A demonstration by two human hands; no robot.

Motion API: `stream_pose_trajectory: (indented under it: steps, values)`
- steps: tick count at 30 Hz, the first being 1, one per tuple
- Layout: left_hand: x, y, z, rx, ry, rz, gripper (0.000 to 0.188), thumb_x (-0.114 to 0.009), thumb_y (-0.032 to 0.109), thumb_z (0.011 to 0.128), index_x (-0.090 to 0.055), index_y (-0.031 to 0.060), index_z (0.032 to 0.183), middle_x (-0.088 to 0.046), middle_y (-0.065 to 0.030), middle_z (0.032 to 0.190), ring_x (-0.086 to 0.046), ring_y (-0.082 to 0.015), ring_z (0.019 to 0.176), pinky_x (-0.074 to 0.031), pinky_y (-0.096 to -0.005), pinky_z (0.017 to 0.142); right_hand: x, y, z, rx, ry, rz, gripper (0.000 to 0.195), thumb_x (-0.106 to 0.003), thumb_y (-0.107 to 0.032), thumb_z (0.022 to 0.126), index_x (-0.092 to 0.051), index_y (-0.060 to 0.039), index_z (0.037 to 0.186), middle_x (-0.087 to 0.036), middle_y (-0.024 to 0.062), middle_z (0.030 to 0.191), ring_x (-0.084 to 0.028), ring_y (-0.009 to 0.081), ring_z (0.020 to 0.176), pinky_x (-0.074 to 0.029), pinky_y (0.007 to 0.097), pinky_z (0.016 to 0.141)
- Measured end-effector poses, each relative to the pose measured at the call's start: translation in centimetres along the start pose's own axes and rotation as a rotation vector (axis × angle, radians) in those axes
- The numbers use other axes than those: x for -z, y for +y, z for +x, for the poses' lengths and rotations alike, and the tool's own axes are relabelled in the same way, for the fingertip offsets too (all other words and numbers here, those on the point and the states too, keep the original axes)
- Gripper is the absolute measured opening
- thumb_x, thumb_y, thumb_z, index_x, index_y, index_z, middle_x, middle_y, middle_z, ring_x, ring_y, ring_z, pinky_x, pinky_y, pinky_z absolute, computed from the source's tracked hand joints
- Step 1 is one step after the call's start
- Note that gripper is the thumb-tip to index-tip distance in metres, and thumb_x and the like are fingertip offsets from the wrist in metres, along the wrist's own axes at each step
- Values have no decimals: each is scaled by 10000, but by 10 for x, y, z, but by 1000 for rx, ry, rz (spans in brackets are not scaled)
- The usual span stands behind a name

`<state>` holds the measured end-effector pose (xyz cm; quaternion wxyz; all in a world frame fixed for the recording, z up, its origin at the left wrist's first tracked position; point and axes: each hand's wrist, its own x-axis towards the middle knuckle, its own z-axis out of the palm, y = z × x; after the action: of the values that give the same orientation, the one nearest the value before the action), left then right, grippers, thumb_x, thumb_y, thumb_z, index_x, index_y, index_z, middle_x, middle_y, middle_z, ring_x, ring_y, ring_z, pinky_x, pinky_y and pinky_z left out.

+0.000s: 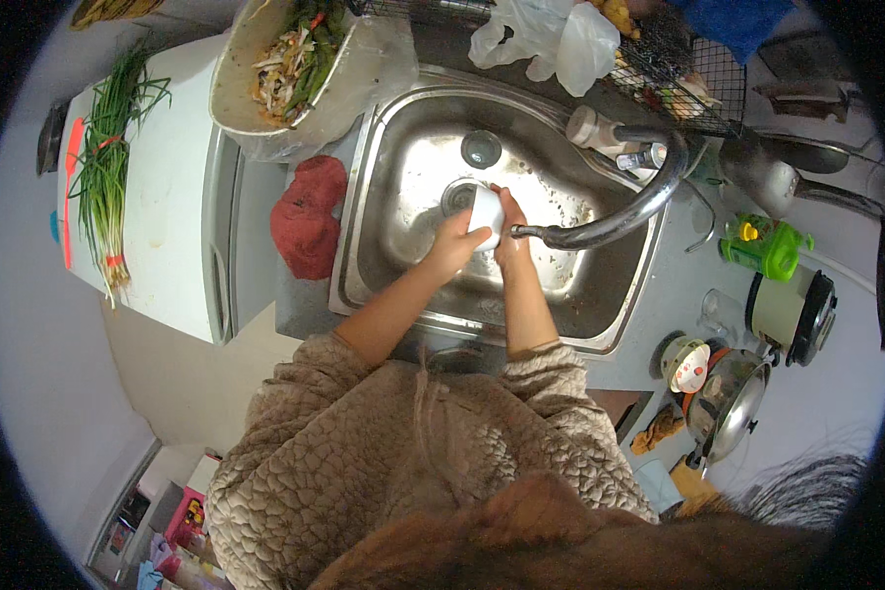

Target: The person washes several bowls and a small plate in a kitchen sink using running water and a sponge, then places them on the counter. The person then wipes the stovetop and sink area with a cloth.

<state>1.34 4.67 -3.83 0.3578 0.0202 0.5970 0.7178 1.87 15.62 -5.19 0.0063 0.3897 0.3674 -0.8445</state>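
Observation:
A small white cup [488, 215] is tilted over the stainless steel sink [420, 276]. My left hand [453, 240] grips its left side, with the thumb across the outer wall. Against the right side of the cup, my right hand [512, 217] holds it, some fingers hidden behind the wall. The spout of the curved chrome faucet [623, 228] ends right beside my right hand, and water shows on that wrist. Below the cup lies the sink drain [459, 196], partly covered. Just beyond it on the sink floor is a round clear object, perhaps a glass [481, 149].
Left of the sink lie a red cloth [306, 221] and a lined bin with food scraps [225, 88]. Green onions [110, 184] rest on a white refrigerator [169, 199]. A green detergent bottle [763, 247], a patterned bowl [686, 365] and a lidded pan [730, 405] stand right.

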Motion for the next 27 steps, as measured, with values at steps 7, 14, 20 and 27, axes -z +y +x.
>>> stream_pose_trajectory:
  steps: [7, 14, 20, 27]
  values:
    - [-9, 9, 4, -618, -253, 1156, 321, -419, 129, 758, -410, 22, 1061, -496, -168, 1034, -509, -311, 891, -392, -400, 774, 16, -20, -23, -106, 50, -285, 579, -500, -363, 757, -283, -119, 1235, -440, 125, 1083, -463, 224, 949, -424, 325, 766]
    - [-29, 11, 8, -225, -40, 1076, 165, -401, 91, 758, -536, 26, 828, -587, -139, 722, -565, -330, 648, -452, -418, 575, 8, 2, -14, 459, 160, -464, 538, -443, -154, 691, -317, -106, 1212, -460, 120, 1022, -504, 214, 810, -450, 248, 597]
    - [28, 0, 20, -1038, -337, 1514, 190, -457, 153, 758, -534, 29, 878, -503, -161, 1046, -495, -257, 957, -367, -364, 852, 10, -62, -35, -90, -67, -563, 567, -462, -201, 702, -285, -142, 1238, -514, 79, 894, -518, 165, 679, -464, 266, 525]
    - [-10, 16, 4, -602, -260, 1180, 190, -432, 158, 777, -509, 45, 908, -517, -131, 1022, -489, -253, 968, -327, -356, 887, 8, -51, -29, -125, -60, -319, 598, -509, -207, 701, -262, -148, 1242, -465, 120, 1024, -546, 191, 733, -485, 269, 455]
